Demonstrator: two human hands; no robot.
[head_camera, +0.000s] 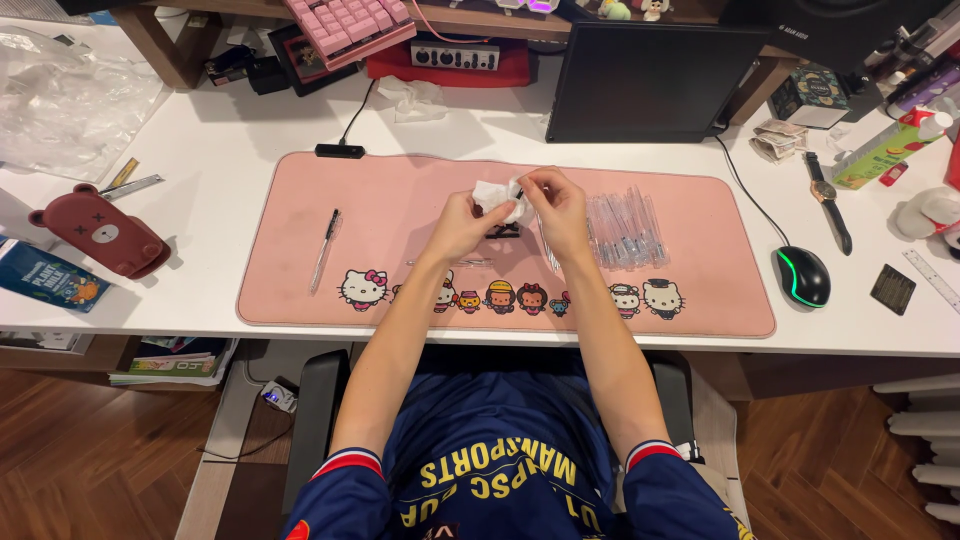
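My white desk (230, 150) carries a pink desk mat (400, 200) that gives me a soft place to work, so everything small sits on it. To my right on the mat lies a row of clear plastic pen barrels (625, 230), side by side with their long axes running away from me, close enough to reach. A single pen (325, 250) lies well apart on the left, also pointing away from me. Over the middle of the mat both my hands are raised together. My left hand (460, 225) pinches a crumpled white tissue (497, 198); my right hand (555, 205) is closed on its other edge. Just below them sits a small dark part (503, 232) I cannot make out.
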